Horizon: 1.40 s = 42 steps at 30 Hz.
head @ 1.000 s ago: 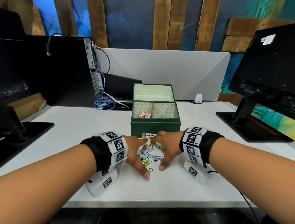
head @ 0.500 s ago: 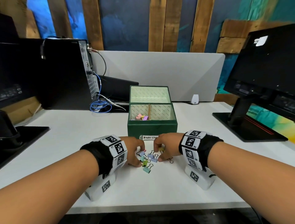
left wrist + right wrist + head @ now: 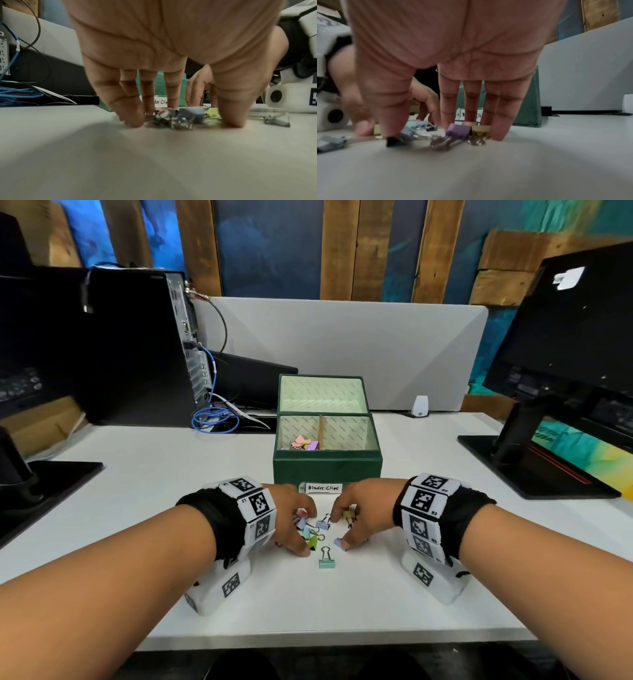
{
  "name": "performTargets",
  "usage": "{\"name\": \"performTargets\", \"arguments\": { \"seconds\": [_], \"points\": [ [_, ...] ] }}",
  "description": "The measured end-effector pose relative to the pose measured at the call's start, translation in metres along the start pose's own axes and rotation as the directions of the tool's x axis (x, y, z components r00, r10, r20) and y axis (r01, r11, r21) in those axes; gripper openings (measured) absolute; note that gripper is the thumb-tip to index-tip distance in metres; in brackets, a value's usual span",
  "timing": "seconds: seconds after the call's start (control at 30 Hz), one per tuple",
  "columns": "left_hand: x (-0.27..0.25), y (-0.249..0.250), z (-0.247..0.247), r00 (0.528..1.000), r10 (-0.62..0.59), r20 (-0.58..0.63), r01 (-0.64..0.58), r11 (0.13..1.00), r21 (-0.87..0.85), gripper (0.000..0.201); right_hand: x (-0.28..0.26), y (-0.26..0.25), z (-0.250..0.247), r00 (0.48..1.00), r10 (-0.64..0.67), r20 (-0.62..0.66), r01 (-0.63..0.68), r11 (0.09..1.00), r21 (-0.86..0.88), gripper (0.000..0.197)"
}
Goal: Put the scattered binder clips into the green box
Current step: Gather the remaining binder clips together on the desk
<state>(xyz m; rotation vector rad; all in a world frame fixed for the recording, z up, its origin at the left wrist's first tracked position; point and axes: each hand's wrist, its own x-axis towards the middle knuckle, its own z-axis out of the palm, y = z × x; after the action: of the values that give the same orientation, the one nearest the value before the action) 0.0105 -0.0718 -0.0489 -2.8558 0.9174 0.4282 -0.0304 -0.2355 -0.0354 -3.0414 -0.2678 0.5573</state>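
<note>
The green box (image 3: 327, 470) stands open at mid-table, with a few pastel clips (image 3: 305, 444) in its left compartment. Just in front of it lie several scattered binder clips (image 3: 323, 524). My left hand (image 3: 306, 530) cages the left part of the pile (image 3: 188, 115), fingers and thumb curled down with tips on the table. My right hand (image 3: 342, 527) curls over the right part: its thumb presses a blue clip (image 3: 406, 133), and its fingers stand behind a purple clip (image 3: 458, 132) and a gold clip (image 3: 480, 132). A teal clip (image 3: 326, 563) lies alone nearer me.
A "Binder Clips" label (image 3: 323, 487) lies at the box's front. A black computer tower (image 3: 137, 347) and blue cables (image 3: 214, 422) sit back left. Monitor stands are at the right (image 3: 534, 470) and left (image 3: 51, 474). A grey divider (image 3: 342, 347) stands behind.
Both hands have drawn their spread fingers inward, bunching the clips between them. The teal clip has been left outside, on the near side.
</note>
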Motion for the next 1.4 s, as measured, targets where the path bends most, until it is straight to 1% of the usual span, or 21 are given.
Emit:
{"name": "performTargets", "arguments": {
  "seconds": [0.07,0.17,0.23,0.3,0.33,0.47,0.57,0.67,0.77,0.9,1.0,1.1,1.2,1.3,1.33,1.4],
  "points": [
    [0.001,-0.001,0.0,1.0,0.011,-0.014,-0.012,1.0,-0.021,0.061,-0.001,0.002,-0.001,1.0,-0.004,0.002,0.005,1.0,-0.006,0.045],
    [0.002,-0.003,-0.001,0.999,0.044,-0.021,-0.046,0.995,-0.087,0.044,-0.002,0.004,-0.002,1.0,-0.005,-0.014,0.006,1.0,0.03,0.04],
    [0.003,-0.005,0.0,0.998,0.056,-0.033,-0.06,0.991,-0.118,0.036,-0.002,0.003,-0.003,1.0,-0.007,0.02,0.007,1.0,0.001,0.046],
    [0.004,-0.005,0.001,0.997,0.067,-0.041,-0.072,0.989,-0.131,0.032,-0.002,0.003,-0.001,0.999,-0.01,0.049,0.013,0.999,-0.052,0.054],
    [0.005,-0.006,0.001,0.997,0.072,-0.041,-0.077,0.988,-0.137,0.031,-0.002,0.003,0.0,0.999,-0.015,0.05,0.019,0.997,-0.07,0.055],
    [0.006,-0.006,0.003,0.994,0.087,-0.06,-0.095,0.984,-0.15,0.022,0.001,0.005,0.002,0.999,-0.034,-0.005,0.034,0.999,-0.025,0.041],
    [0.006,-0.006,0.003,0.994,0.091,-0.066,-0.098,0.988,-0.118,0.022,0.005,0.005,0.003,0.999,-0.033,-0.042,0.034,0.999,0.029,0.034],
    [0.007,-0.006,0.003,0.995,0.09,-0.041,-0.094,0.989,-0.114,0.021,0.006,0.006,0.005,0.999,-0.027,-0.044,0.029,0.998,0.06,0.032],
    [0.007,-0.006,0.002,0.995,0.088,-0.044,-0.092,0.99,-0.104,0.019,0.007,0.007,0.007,0.999,-0.018,-0.049,0.021,0.997,0.072,0.023],
    [0.006,-0.004,0.0,0.994,0.075,-0.082,-0.082,0.993,-0.085,0.025,0.007,0.007,0.007,0.998,-0.033,-0.051,0.036,0.997,0.066,0.023],
    [0.005,-0.003,-0.001,0.991,0.079,-0.112,-0.089,0.992,-0.088,0.028,0.006,0.007,0.005,0.997,-0.047,-0.053,0.049,0.998,0.036,0.03],
    [0.003,-0.004,-0.003,0.985,0.079,-0.156,-0.096,0.99,-0.106,0.028,0.004,0.009,0.002,0.995,-0.071,-0.074,0.072,0.997,0.015,0.032],
    [0.001,-0.008,-0.006,0.977,0.065,-0.201,-0.1,0.981,-0.165,0.027,0.002,0.013,-0.001,0.989,-0.09,-0.115,0.09,0.996,-0.008,0.033],
    [-0.002,-0.017,-0.012,0.96,0.035,-0.276,-0.116,0.952,-0.283,0.024,0.0,0.019,-0.008,0.981,-0.095,-0.168,0.097,0.995,0.006,0.032],
    [-0.003,-0.02,-0.014,0.95,0.022,-0.311,-0.13,0.934,-0.333,0.025,-0.003,0.02,-0.013,0.976,-0.095,-0.197,0.102,0.994,0.027,0.03],
    [-0.005,-0.024,-0.02,0.929,-0.012,-0.37,-0.154,0.896,-0.417,0.027,-0.008,0.02,-0.026,0.956,-0.085,-0.28,0.112,0.99,0.084,0.021]
  ]
}}
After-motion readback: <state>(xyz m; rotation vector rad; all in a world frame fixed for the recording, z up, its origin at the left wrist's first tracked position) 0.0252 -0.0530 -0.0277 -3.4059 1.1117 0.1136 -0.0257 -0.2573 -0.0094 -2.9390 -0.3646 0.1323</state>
